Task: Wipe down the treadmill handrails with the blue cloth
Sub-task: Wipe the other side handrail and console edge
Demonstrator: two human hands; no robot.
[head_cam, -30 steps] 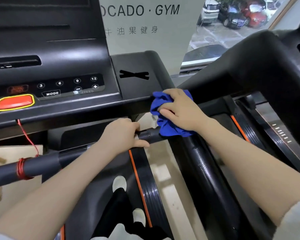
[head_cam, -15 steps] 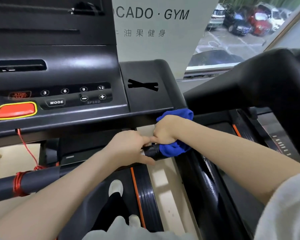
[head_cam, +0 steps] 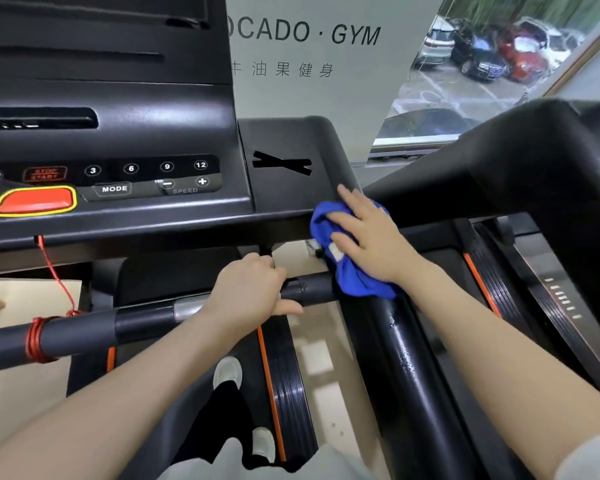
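My right hand (head_cam: 371, 244) lies flat on the bunched blue cloth (head_cam: 355, 284), fingers spread and fairly straight. It presses the cloth onto the corner where the console's right wing meets the glossy black right handrail (head_cam: 395, 344). The cloth hangs over that joint and covers the right end of the front crossbar handrail (head_cam: 84, 330). My left hand (head_cam: 250, 289) grips this crossbar just left of the cloth, fingers wrapped round it.
The treadmill console (head_cam: 118, 133) with a red stop button (head_cam: 35, 200) is straight ahead. A red safety cord (head_cam: 37, 337) is wound round the crossbar's left part. A neighbouring treadmill's black arm (head_cam: 534, 168) stands close on the right. My feet (head_cam: 227, 372) are on the deck below.
My right hand has moved with the cloth from the crossbar's end, beside my left hand, up onto the console corner, and its fingers have spread out. My left hand keeps its grip on the crossbar.
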